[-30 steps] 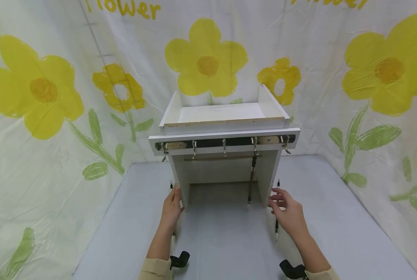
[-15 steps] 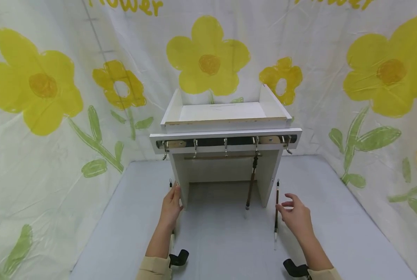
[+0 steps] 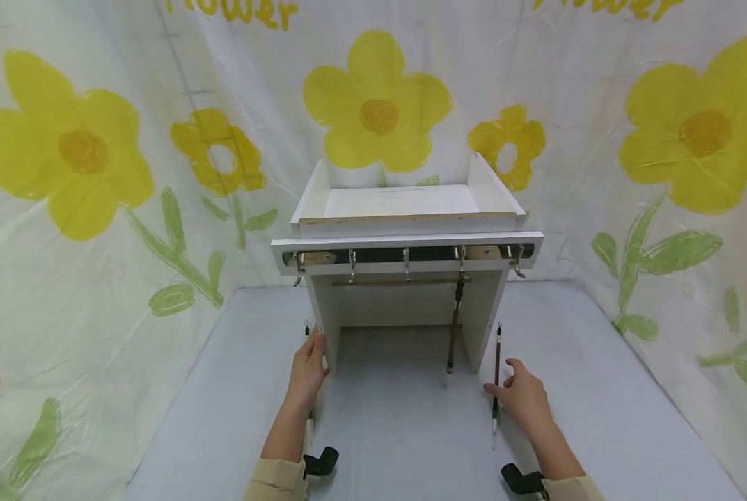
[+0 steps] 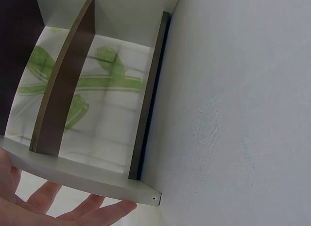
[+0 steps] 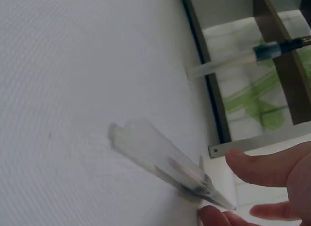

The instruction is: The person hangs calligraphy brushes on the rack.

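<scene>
A white shelf rack [image 3: 404, 243] with a row of metal hooks stands on the table. My left hand [image 3: 307, 369] holds its left side panel [image 4: 97, 180] by the front edge, fingers along the outer face. One calligraphy brush [image 3: 454, 327] hangs from a hook toward the right. Another calligraphy brush [image 3: 497, 351] lies right of the rack, its clear cap [image 5: 160, 153] toward me. My right hand [image 3: 525, 396] is at this brush, thumb and fingers apart, the thumb crossing over it in the head view. A third brush [image 3: 307, 330] lies at left, partly hidden by my left arm.
The grey-white table [image 3: 404, 431] runs back to a white curtain [image 3: 273, 139] printed with yellow flowers. On top of the rack is an open tray-like shelf [image 3: 404, 202]. Black camera mounts [image 3: 321, 462] sit at both wrists.
My right hand has left the rack's right panel, moved right and down, and come to the lying brush with thumb and fingers spread. The left hand stays on the left panel.
</scene>
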A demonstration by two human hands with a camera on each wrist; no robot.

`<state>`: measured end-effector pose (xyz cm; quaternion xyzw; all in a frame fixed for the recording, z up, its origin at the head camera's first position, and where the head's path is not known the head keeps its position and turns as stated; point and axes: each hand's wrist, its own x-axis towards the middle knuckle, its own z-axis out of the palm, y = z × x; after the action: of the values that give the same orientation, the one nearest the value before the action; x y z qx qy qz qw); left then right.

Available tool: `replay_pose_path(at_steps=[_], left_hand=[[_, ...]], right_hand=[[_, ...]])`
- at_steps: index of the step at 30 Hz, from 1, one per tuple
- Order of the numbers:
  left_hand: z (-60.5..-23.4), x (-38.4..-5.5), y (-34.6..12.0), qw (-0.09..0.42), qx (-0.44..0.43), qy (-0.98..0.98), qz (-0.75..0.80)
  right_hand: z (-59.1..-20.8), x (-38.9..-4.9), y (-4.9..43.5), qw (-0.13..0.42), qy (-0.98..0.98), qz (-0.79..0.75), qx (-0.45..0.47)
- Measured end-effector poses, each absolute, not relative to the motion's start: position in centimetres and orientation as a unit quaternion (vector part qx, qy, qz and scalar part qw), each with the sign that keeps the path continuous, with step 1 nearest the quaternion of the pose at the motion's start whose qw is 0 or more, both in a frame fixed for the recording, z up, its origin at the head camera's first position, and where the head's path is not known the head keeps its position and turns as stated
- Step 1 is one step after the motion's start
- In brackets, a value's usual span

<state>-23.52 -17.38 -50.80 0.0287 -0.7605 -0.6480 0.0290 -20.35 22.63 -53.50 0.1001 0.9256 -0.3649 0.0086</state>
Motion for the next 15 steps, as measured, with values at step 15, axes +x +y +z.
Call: replay_pose_path(at_steps=[15], left_hand=[[-50.83, -23.50, -17.23, 0.031, 0.028, -0.757, -0.652]], right_hand=[[-53.91, -20.40, 22.66, 0.014, 0.923, -0.372, 0.094]])
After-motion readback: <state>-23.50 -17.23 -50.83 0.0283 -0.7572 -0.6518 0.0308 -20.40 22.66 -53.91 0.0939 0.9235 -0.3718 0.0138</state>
